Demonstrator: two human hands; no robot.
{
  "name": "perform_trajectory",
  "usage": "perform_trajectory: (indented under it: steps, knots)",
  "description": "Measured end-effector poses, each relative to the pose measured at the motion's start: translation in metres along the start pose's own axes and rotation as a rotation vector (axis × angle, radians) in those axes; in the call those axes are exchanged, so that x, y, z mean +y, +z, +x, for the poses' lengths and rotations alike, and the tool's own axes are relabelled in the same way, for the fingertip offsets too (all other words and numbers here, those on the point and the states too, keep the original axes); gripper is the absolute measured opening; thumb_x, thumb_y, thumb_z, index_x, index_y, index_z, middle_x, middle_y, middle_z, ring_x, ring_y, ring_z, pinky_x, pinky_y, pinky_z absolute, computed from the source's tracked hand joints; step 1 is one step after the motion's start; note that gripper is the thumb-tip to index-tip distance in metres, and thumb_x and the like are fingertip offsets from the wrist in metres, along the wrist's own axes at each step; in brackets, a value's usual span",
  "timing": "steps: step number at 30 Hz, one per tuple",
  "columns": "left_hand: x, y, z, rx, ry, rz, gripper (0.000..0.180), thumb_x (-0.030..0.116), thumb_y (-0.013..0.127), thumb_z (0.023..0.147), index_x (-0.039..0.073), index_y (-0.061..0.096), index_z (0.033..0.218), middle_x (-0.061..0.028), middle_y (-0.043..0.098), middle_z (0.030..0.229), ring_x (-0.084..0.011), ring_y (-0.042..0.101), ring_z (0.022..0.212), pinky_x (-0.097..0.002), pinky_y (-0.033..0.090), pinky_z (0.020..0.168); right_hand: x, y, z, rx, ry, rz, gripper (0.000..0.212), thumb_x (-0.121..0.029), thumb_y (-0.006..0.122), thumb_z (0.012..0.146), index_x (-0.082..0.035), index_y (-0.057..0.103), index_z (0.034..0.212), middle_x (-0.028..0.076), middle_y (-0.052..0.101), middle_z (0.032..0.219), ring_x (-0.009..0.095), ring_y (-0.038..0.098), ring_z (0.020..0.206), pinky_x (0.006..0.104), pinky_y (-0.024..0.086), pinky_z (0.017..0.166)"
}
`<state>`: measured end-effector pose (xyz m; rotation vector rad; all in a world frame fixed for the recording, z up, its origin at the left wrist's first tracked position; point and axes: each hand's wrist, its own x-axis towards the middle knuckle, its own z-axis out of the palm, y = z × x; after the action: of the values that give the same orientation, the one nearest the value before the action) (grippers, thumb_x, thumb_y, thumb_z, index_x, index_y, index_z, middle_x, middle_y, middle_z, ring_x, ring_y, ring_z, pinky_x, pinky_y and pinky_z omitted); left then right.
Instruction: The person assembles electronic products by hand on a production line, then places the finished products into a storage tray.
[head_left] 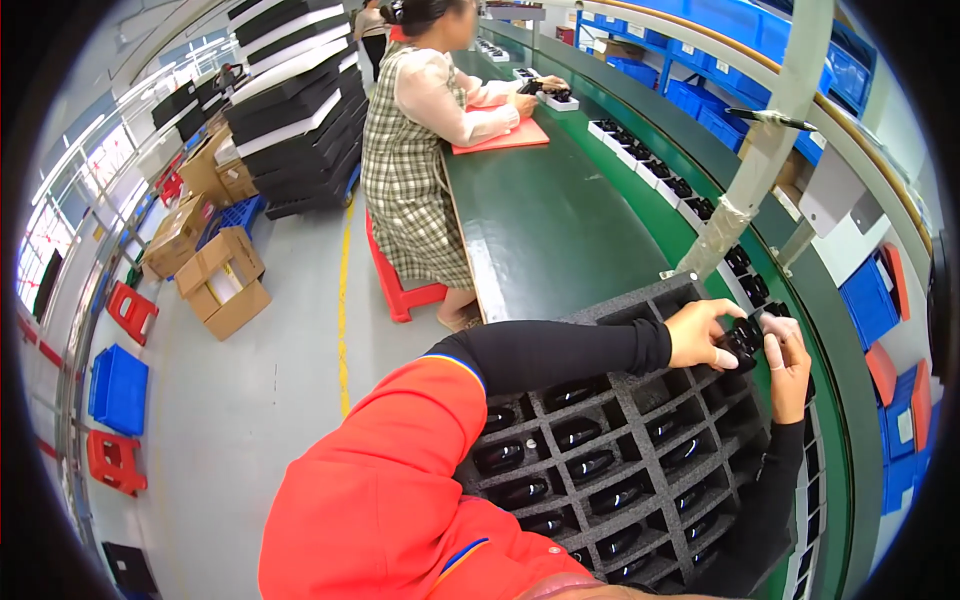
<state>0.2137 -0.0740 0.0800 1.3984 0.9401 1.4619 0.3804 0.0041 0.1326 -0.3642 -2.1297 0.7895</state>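
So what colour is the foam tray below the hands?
The tray is dark grey, seen best in the head view.

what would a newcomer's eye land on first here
The bright red garment in the lower middle jumps out first. Just right of it, a grey foam tray holds rows of glossy black items; near its far right corner, the left hand grips a black piece, the right hand close beside. A tall black-and-white stack rises at upper left.

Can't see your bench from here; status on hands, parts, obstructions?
Left hand holding black device; right hand at it, grip unclear. More black devices in foam tray compartments. Pale post beyond hands, no visible contact.
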Motion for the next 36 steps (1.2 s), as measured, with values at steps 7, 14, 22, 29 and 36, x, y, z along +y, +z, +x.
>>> perform_trajectory:
  steps: [7, 14, 22, 29, 36]
  knots:
    - [-0.014, 0.015, -0.003, -0.112, 0.206, 0.557, 0.061, 0.020, 0.073, 0.072, 0.005, 0.040, 0.121, -0.0193, 0.058, 0.107, -0.0284, 0.060, 0.096, -0.0365, 0.049, 0.082, 0.072, -0.060, 0.006, 0.018, 0.150, -0.284, 0.025, -0.019, 0.050, 0.090, 0.004, 0.058, 0.093, 0.002, 0.051, 0.068, 0.009, 0.046, 0.063, 0.0257, 0.038, 0.058]
    - [-0.026, 0.014, -0.020, -0.516, 0.243, 0.951, 0.034, 0.019, 0.069, 0.074, 0.010, 0.047, 0.097, -0.0184, 0.038, 0.132, -0.0423, 0.024, 0.129, -0.0487, 0.023, 0.103, 0.223, -0.166, -0.057, 0.432, 0.568, -0.882, 0.026, -0.026, 0.052, 0.083, -0.002, 0.062, 0.084, 0.019, 0.061, 0.084, 0.037, 0.057, 0.078, 0.0403, 0.044, 0.069]
    - [-0.016, 0.053, -0.027, -0.571, 0.186, 1.036, 0.044, 0.027, 0.074, 0.068, 0.011, 0.047, 0.099, -0.0198, 0.028, 0.137, -0.0432, 0.015, 0.131, -0.0598, 0.013, 0.103, 0.264, -0.179, -0.088, 0.226, 0.656, -1.017, 0.019, -0.022, 0.055, 0.079, -0.005, 0.063, 0.076, 0.017, 0.061, 0.081, 0.038, 0.056, 0.078, 0.0444, 0.045, 0.067]
    - [-0.003, 0.053, -0.024, -0.741, 0.227, 1.062, 0.052, 0.029, 0.080, 0.060, 0.014, 0.063, 0.107, -0.0152, 0.019, 0.145, -0.0432, 0.011, 0.133, -0.0560, 0.013, 0.104, 0.231, -0.163, -0.077, 0.408, 0.420, -1.106, 0.021, -0.020, 0.051, 0.081, -0.005, 0.065, 0.086, 0.016, 0.064, 0.091, 0.035, 0.060, 0.087, 0.0420, 0.048, 0.078]
    - [-0.010, 0.020, 0.033, 0.029, -0.261, -0.139, 0.029, 0.026, 0.061, 0.086, -0.001, 0.058, 0.094, -0.0095, 0.063, 0.094, -0.0121, 0.060, 0.076, -0.0251, 0.049, 0.069, 0.043, -0.067, 0.005, -0.241, 0.196, 0.373, 0.031, -0.029, 0.057, 0.086, -0.005, 0.061, 0.106, 0.007, 0.062, 0.099, 0.014, 0.059, 0.090, 0.0274, 0.048, 0.080]
